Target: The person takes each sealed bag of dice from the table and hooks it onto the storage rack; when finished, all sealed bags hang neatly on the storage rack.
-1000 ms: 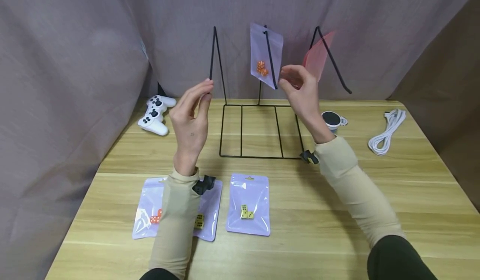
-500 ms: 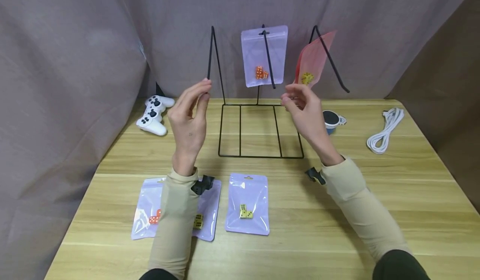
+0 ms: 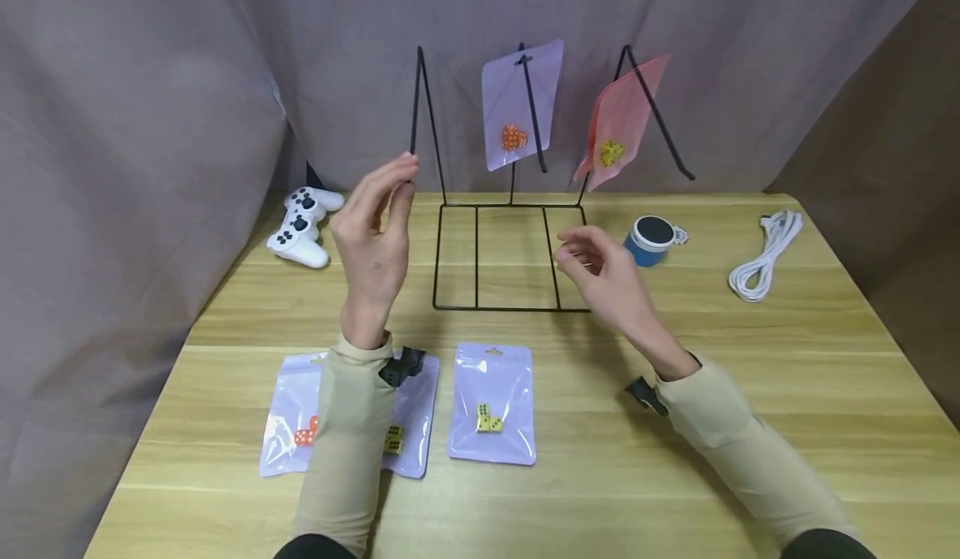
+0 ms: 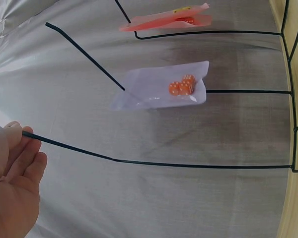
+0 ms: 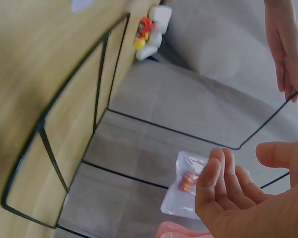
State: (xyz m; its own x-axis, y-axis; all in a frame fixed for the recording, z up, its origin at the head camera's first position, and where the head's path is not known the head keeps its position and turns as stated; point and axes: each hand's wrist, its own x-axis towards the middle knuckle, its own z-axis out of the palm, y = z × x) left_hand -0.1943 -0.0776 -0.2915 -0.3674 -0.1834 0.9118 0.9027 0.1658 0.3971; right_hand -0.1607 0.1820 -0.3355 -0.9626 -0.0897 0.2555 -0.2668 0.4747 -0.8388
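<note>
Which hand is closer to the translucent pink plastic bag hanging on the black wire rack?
The right hand: it is below the pink bag, apart from it. The left hand is farther away, to the left, pinching the tip of the leftmost black wire prong.

Lilac, pink-red and black over pale wood grain

Rack [image 3: 476, 259]: black. Middle hung bag [image 3: 501, 97]: translucent lilac; orange dice [image 3: 513, 137], white pips. Right-hand hung bagging [image 3: 622, 115]: translucent pink-red; yellow dice [image 3: 611, 153] show through. Rightmost flat bag [image 3: 491, 382]: glossy lilac; yellow dice [image 3: 486, 420], black pips. Surface [image 3: 600, 467]: pale yellow, streaked grain. Controller [image 3: 303, 227]: white, black buttons. Canister [image 3: 647, 251]: blue body, white rim, black top. Sleeves [image 3: 348, 434]: beige. Curtain [image 3: 172, 126]: plain grey-mauve.
</note>
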